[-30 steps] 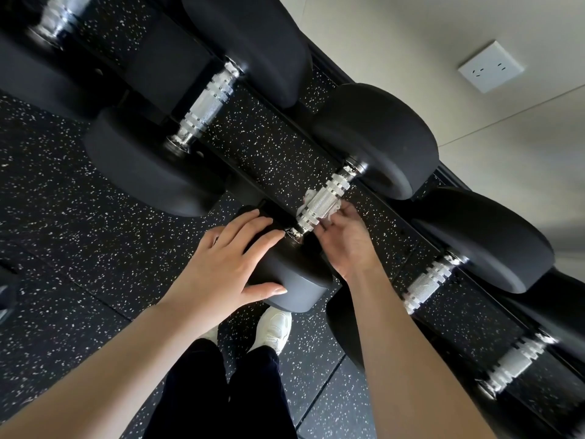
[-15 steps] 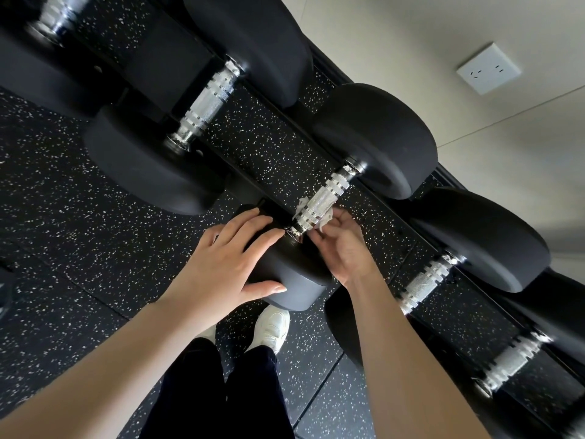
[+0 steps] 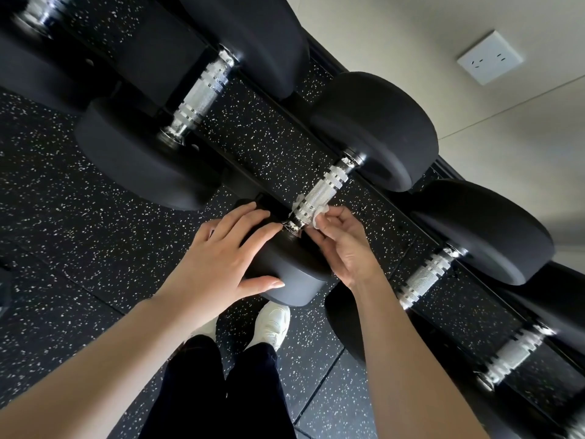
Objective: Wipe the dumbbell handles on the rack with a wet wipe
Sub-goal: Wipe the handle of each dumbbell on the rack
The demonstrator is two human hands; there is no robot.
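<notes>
Altogether five dumbbells show on the rack (image 3: 269, 144), and around the near end of the middle handle (image 3: 321, 193) one wet wipe (image 3: 318, 217) is pinched by the right hand (image 3: 345, 245), while the left hand (image 3: 221, 258) rests flat with straight fingers on that dumbbell's near head (image 3: 294, 274).

A gym: black dumbbells (image 3: 373, 128) racked in a row over speckled rubber flooring (image 3: 63, 217).

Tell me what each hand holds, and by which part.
The right hand pinches a wet wipe by its edge, against the near end of the dumbbell handle. The left hand holds nothing; it rests flat on the dumbbell's near head.
</notes>
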